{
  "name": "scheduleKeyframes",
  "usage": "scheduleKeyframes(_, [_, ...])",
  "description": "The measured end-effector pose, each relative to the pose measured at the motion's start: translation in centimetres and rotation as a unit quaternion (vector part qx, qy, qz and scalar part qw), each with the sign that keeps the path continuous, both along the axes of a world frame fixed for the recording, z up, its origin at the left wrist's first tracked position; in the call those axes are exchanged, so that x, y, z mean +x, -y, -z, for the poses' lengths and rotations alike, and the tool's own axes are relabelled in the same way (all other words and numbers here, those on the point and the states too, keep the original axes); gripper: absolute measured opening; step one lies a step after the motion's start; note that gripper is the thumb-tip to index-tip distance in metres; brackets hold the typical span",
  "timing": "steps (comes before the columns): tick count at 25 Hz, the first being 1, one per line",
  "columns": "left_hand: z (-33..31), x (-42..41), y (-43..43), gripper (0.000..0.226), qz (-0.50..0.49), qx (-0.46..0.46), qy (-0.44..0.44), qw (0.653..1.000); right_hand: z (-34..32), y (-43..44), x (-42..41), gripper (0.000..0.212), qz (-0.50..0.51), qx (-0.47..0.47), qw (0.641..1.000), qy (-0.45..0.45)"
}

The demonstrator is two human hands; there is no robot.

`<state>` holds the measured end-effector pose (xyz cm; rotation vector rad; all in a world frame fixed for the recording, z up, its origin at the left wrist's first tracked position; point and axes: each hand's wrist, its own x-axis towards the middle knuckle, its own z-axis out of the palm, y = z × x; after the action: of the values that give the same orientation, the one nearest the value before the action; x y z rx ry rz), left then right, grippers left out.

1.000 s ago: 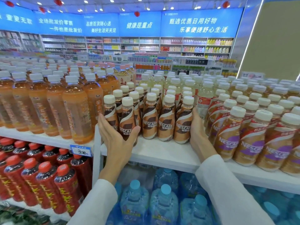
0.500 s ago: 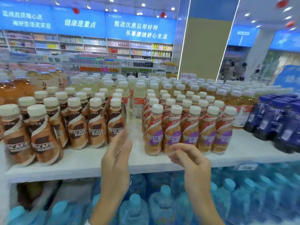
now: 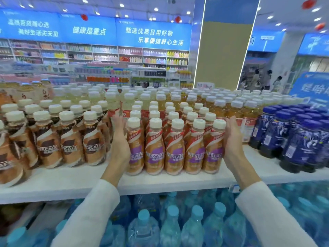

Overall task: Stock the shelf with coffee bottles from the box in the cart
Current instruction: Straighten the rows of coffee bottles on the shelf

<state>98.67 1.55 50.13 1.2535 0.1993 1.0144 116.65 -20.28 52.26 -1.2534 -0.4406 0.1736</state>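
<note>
While both arms reach over the white shelf (image 3: 74, 184), we note the left hand (image 3: 119, 143) flat and open against the left side of the purple-label coffee bottles (image 3: 175, 148), and the right hand (image 3: 232, 139) flat and open against their right side. Neither hand closes around a bottle; the palms bracket the block, which stands upright near the shelf's front edge. Brown-label coffee bottles (image 3: 71, 139) stand just left; dark blue bottles (image 3: 292, 138) to the right. Water bottles (image 3: 170, 227) fill the level below, blurred, probably shrink-wrapped.
</note>
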Motion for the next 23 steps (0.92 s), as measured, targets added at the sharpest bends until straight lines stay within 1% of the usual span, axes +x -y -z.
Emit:
scheduleKeyframes(1, [-0.1, 0.0, -0.1, 0.081, 0.009, -0.018, -0.001, 1.000, -0.1, -0.3, 0.4, 0.058, -0.034, 0.012, 0.999, -0.024])
scheduleKeyframes(3, [0.2, 0.2, -0.2, 0.074, 0.010, -0.027, -0.024, 0.999, 0.0, -0.4, 1.0, 0.057, -0.064, 0.011, 0.997, -0.029])
scheduleKeyframes(5, [0.7, 0.3, -0.3, 0.067, 0.002, -0.039, -0.040, 0.998, 0.2, -0.6, 1.1, 0.053, -0.053, 0.000, 0.998, -0.017])
scheduleKeyframes(10, [0.9, 0.6, -0.2, 0.050, -0.038, -0.043, -0.076, 0.995, 0.6, -1.0, 1.4, 0.056, -0.034, -0.026, 0.999, 0.003])
scheduleKeyframes(14, [0.8, 0.6, 0.0, 0.049, -0.048, -0.052, -0.073, 0.995, 0.5, -1.1, 1.0, 0.059, -0.024, -0.030, 0.999, 0.011])
scheduleKeyframes(16, [0.8, 0.6, 0.1, 0.054, -0.053, -0.051, -0.070, 0.995, 0.4, -1.0, 0.8, 0.058, -0.017, -0.043, 0.999, 0.010])
scheduleKeyframes(17, [0.9, 0.4, 0.2, 0.058, -0.053, -0.048, -0.068, 0.995, 0.5, -0.6, 0.9, 0.056, -0.014, -0.051, 0.999, 0.009])
scheduleKeyframes(18, [1.0, 0.1, 0.3, 0.059, -0.058, -0.038, -0.069, 0.995, 0.9, 0.2, 1.0, 0.059, -0.006, -0.062, 0.998, 0.005])
scheduleKeyframes(20, [1.8, -1.4, 0.4, 0.056, -0.073, 0.006, -0.081, 0.994, 2.2, 2.6, 1.0, 0.076, -0.009, -0.094, 0.995, 0.015])
scheduleKeyframes(21, [2.3, -2.4, 0.5, 0.056, -0.061, 0.026, -0.091, 0.994, 3.3, 3.9, 0.7, 0.079, -0.034, -0.110, 0.993, 0.035])
scheduleKeyframes(23, [3.8, -3.9, 0.3, 0.066, -0.016, 0.074, -0.126, 0.989, 5.3, 5.6, -0.1, 0.069, -0.092, -0.156, 0.981, 0.074])
